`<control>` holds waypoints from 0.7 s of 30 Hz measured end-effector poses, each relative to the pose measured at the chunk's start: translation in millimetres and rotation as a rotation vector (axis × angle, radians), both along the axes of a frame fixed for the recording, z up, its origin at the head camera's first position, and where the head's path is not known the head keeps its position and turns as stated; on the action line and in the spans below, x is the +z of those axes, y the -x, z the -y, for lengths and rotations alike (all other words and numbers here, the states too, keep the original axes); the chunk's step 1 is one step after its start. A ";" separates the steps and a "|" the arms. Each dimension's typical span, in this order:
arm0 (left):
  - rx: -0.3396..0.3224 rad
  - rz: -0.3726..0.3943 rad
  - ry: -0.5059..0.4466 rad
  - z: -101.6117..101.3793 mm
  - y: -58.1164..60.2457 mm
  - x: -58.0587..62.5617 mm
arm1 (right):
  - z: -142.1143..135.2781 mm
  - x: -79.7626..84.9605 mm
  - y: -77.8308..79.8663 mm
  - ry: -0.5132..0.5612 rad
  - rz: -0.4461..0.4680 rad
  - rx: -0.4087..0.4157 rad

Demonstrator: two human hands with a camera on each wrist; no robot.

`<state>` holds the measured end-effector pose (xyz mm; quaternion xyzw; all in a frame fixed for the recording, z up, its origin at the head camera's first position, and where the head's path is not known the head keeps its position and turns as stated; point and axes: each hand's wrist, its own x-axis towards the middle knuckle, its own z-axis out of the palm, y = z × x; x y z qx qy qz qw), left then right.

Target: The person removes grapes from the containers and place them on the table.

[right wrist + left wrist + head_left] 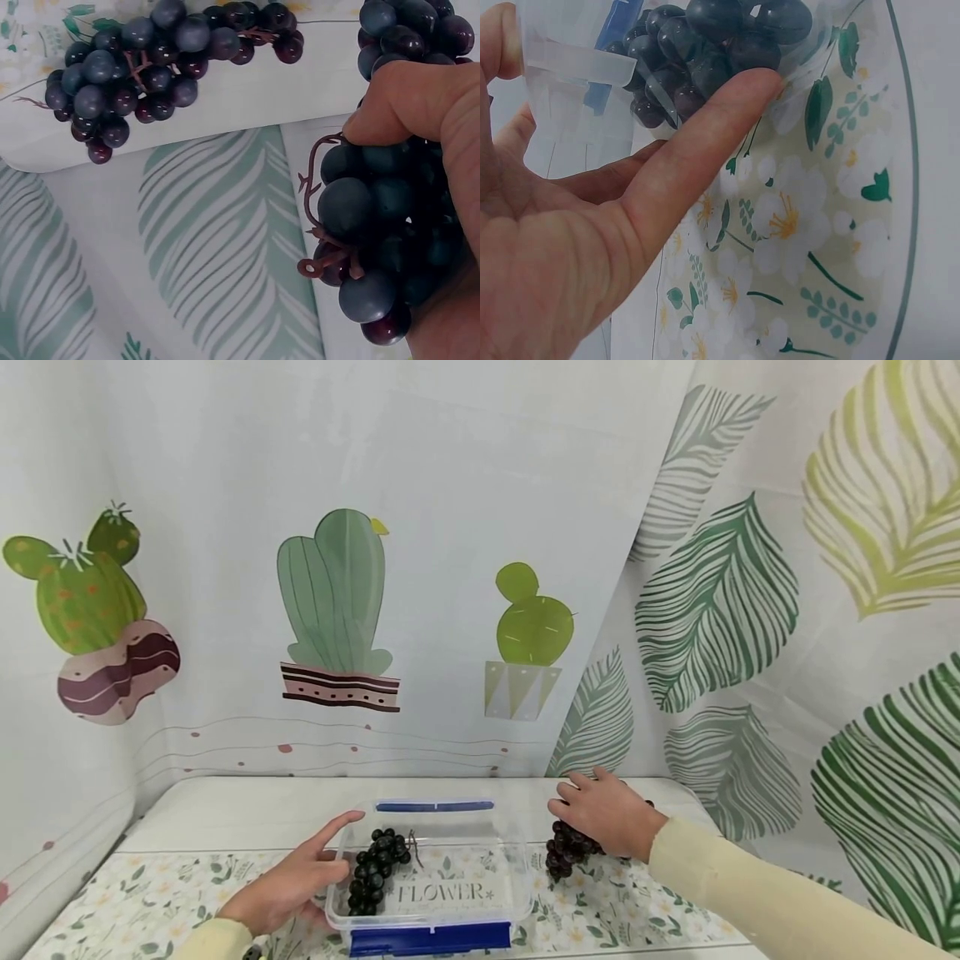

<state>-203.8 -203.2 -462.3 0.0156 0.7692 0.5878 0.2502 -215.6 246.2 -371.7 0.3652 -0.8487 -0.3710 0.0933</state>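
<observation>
A clear plastic box [427, 906] with blue side latches stands in front of me. A bunch of black grapes [375, 872] lies inside it on the left, also seen through the wall in the left wrist view. My left hand [288, 887] touches the left side of the box, its thumb and index finger extended. To the right of the box, my right hand [603, 814] holds a bunch of dark grapes [360, 210] with a brown stem. Its thumb rests on the grapes; the other fingers are mostly hidden in the right wrist view.
Another bunch of dark grapes [135, 71] lies on the table near its edge. More grapes [409, 30] show beyond my right thumb. A floral mat [187, 893] covers the front of the white table [285, 814]; printed curtains [450, 527] hang behind.
</observation>
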 end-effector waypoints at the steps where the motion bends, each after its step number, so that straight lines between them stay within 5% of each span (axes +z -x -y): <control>1: 0.001 -0.002 0.001 -0.1 -0.1 0.3 | -2.0 -0.3 -0.4 0.003 0.000 -0.006; 21: -0.007 -0.008 -0.007 -0.5 -1.1 0.0 | -36.6 -16.3 -9.5 0.071 0.020 -0.072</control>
